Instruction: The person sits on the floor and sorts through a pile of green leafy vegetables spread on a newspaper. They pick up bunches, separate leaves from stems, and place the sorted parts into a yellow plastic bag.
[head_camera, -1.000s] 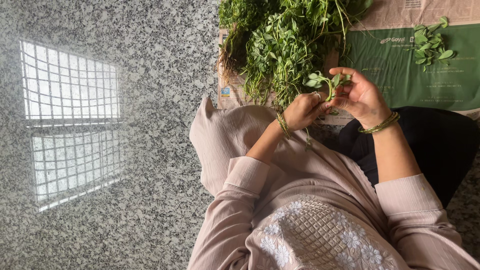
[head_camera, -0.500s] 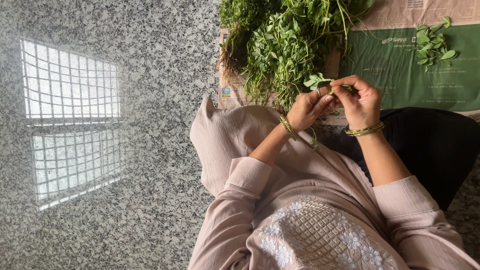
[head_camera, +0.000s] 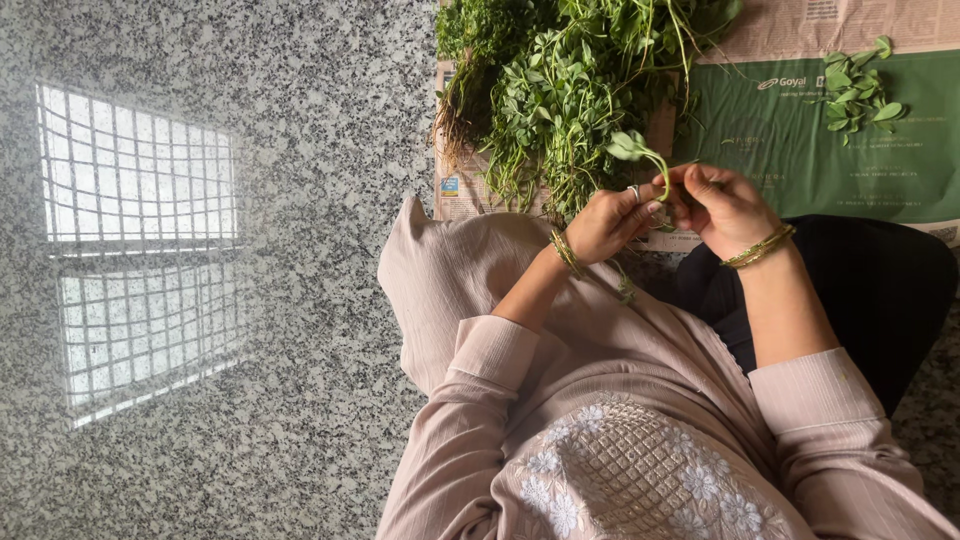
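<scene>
The left hand (head_camera: 607, 218) and the right hand (head_camera: 722, 205) were met over the lap, fingertips together, both pinched on one thin green leafy sprig (head_camera: 645, 160). The sprig's stem ran between the two grips and its leaves stood clear above the left fingers, a hold that appeared suited to stripping leaves from stem. Thin gold bangles sat on each wrist.

Just beyond the hands lay a large loose heap of green leafy stems with pale roots (head_camera: 570, 75), close by, evidently as stock. A small separate pile of plucked green leaves (head_camera: 855, 92) lay well apart to the right, seemingly kept away from the unsorted heap. Both rested on spread newspaper sheets, part green-printed (head_camera: 800, 160), which shielded the speckled grey granite floor (head_camera: 300, 300). A window's reflection showed on that floor
</scene>
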